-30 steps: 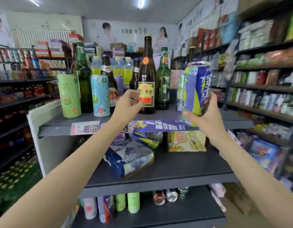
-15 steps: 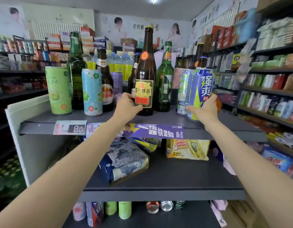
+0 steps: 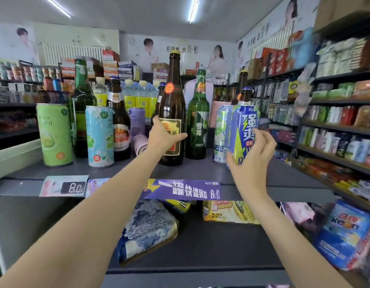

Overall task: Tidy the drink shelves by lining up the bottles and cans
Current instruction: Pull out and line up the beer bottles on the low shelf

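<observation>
On the top shelf (image 3: 283,189) stands a mixed row of drinks. My left hand (image 3: 162,137) grips the tall brown beer bottle (image 3: 173,96) at its label, upright near the middle. My right hand (image 3: 252,161) curls loosely round the lower part of the blue can (image 3: 243,125), thumb on its left and fingers on its right. The blue can stands on the shelf, touching a white-green can (image 3: 221,132). A green bottle (image 3: 197,123) stands between the two hands.
Left of the brown bottle are a green can (image 3: 54,134), a light blue can (image 3: 99,136), a tall green bottle (image 3: 82,100), a brown bottle (image 3: 119,123) and a purple can (image 3: 137,119). A small can (image 3: 140,143) lies on its side. Snack packs (image 3: 147,229) fill the lower shelf.
The blue can came down from the air onto the shelf beside the white-green can, and my right hand has loosened. My left hand slid up the brown bottle to its label.
</observation>
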`<action>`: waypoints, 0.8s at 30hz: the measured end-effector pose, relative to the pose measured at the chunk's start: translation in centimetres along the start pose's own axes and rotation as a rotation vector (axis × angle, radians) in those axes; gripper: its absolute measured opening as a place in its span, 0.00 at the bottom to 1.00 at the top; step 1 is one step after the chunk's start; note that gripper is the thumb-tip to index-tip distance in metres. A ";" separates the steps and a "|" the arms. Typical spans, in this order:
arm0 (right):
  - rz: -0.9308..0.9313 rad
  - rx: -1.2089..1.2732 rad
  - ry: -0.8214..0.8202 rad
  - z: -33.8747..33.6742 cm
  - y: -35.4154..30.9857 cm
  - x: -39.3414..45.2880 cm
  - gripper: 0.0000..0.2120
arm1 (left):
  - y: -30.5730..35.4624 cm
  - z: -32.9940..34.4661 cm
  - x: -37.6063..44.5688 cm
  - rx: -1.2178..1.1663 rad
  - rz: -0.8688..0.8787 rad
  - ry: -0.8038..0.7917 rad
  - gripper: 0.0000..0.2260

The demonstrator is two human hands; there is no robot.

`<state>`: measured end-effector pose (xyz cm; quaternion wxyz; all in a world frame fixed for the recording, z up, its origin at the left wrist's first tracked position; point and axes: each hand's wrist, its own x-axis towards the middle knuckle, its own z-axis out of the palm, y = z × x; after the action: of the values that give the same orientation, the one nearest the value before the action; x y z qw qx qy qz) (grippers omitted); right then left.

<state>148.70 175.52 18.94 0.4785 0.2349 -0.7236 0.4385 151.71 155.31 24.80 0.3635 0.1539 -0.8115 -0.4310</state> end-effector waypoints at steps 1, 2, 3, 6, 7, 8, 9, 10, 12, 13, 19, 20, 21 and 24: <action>-0.076 -0.017 -0.005 0.0 -0.3 -0.1 0.31 | -0.1 0.4 0.2 -0.027 -0.007 0.026 0.43; -0.136 -0.019 -0.026 0.0 -0.6 0.0 0.30 | -0.2 0.6 0.4 -0.047 -0.009 0.055 0.42; -0.172 -0.012 -0.058 -0.1 -0.9 0.2 0.30 | -0.2 0.6 0.4 -0.063 -0.008 0.079 0.42; -0.235 0.048 -0.125 -0.1 -1.7 1.3 0.28 | -0.6 0.5 -0.2 -0.097 0.033 0.106 0.42; -0.244 0.086 -0.135 -0.1 -2.2 1.8 0.27 | -0.7 0.3 -0.6 -0.107 0.070 0.114 0.42; -0.239 0.129 -0.146 0.0 -2.7 2.2 0.27 | -0.6 0.0 -1.1 -0.114 0.115 0.116 0.42; -0.224 0.185 -0.162 -0.1 -3.2 2.7 0.26 | -0.4 -0.4 -1.7 -0.121 0.158 0.113 0.42; -0.198 0.262 -0.184 -0.3 -4.0 3.2 0.27 | -0.1 -1.0 -2.3 -0.123 0.203 0.111 0.41; -0.091 0.457 -0.281 -0.9 -6.2 4.2 0.28 | 0.8 -2.5 -4.0 -0.119 0.286 0.095 0.40; -0.040 0.551 -0.344 -1.4 -7.6 4.5 0.28 | 1.3 -3.4 -5.1 -0.115 0.325 0.084 0.40; -0.016 0.662 -0.515 -5.1 -16.2 2.2 0.26 | 1.8 -9.2 -14.0 -0.134 0.472 -0.001 0.38; -0.028 0.653 -0.524 -6.1 -17.5 0.9 0.26 | 1.1 -10.3 -15.8 -0.139 0.478 -0.010 0.38; -0.033 0.653 -0.535 -6.9 -18.6 -0.7 0.27 | 0.1 -11.4 -17.6 -0.150 0.474 -0.026 0.39; -0.017 0.655 -0.608 -7.8 -21.5 -7.5 0.30 | -5.0 -15.0 -23.4 -0.170 0.372 -0.129 0.41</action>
<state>172.05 170.83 22.26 0.1480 0.4982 -0.6525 0.5515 178.34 156.77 15.52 0.3959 -0.0578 -0.8081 -0.4323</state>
